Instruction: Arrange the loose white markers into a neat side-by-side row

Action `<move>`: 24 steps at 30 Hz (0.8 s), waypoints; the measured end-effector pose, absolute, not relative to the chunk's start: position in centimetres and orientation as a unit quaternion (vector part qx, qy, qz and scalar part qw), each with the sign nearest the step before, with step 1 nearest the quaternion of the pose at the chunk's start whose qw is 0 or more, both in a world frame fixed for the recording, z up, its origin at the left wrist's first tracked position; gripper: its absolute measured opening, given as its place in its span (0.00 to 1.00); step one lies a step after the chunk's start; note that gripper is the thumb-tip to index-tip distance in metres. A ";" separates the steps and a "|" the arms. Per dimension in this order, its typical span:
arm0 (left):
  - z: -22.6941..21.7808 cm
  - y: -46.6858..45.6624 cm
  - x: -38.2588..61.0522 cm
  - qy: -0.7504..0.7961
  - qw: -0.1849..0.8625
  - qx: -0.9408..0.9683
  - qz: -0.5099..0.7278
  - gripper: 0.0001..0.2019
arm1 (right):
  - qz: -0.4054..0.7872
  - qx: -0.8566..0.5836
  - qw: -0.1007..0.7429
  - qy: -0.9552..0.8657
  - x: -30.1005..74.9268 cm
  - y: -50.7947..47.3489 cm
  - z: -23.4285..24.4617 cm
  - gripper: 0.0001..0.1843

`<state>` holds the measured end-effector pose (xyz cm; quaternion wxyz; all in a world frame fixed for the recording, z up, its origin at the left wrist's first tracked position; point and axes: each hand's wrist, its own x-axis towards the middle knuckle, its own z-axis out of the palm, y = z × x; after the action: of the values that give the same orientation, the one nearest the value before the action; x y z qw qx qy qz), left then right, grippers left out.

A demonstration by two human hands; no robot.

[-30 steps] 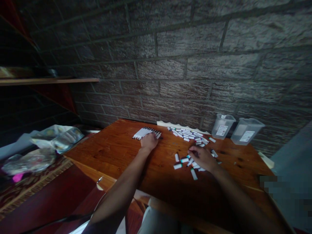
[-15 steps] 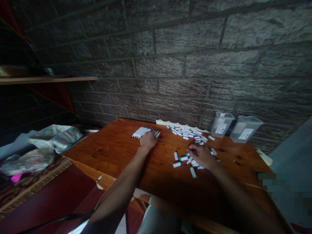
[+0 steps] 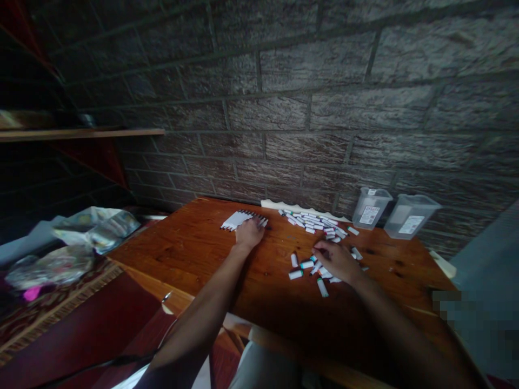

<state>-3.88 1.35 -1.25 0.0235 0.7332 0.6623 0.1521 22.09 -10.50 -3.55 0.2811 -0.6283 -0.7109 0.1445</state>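
Note:
On the wooden table, several white markers with dark ends lie side by side in a neat row (image 3: pixel 233 220). My left hand (image 3: pixel 249 234) rests at the row's right end, its fingers curled over a marker there. To the right, my right hand (image 3: pixel 337 261) hovers low over a loose group of white markers with green and other coloured bands (image 3: pixel 295 274). Its thumb and fingers are pinched together; whether something small sits between them is hidden. A larger heap of markers (image 3: pixel 310 220) lies beyond, near the wall.
Two clear plastic containers (image 3: pixel 371 208) with labels stand at the back right against the brick wall (image 3: pixel 284 119). A white wavy-edged strip (image 3: pixel 279 205) lies behind the heap. Plastic bags (image 3: pixel 97 227) sit left of the table (image 3: pixel 170 243), below a wooden shelf (image 3: pixel 121 132).
The whole view has shifted slightly. Both hands keep practically the same places, the left at the marker row and the right over the loose markers.

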 end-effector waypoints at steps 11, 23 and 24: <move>-1.6 0.6 -2.4 0.431 0.112 0.864 0.235 0.15 | 0.145 -0.628 0.281 -0.711 22.1 -10.5 -3.6 0.16; -1.8 -0.9 -1.0 0.204 0.308 0.916 0.156 0.18 | 0.139 -0.624 0.278 -0.717 22.1 -10.5 -3.3 0.15; -1.8 -0.8 -1.0 0.202 0.317 0.914 0.155 0.18 | 0.138 -0.625 0.277 -0.716 22.1 -10.5 -3.3 0.15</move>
<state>-1.03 -0.82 -1.78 0.3173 0.9135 0.2022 0.1545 22.12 -10.48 -3.26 0.2770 -0.6252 -0.7165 0.1380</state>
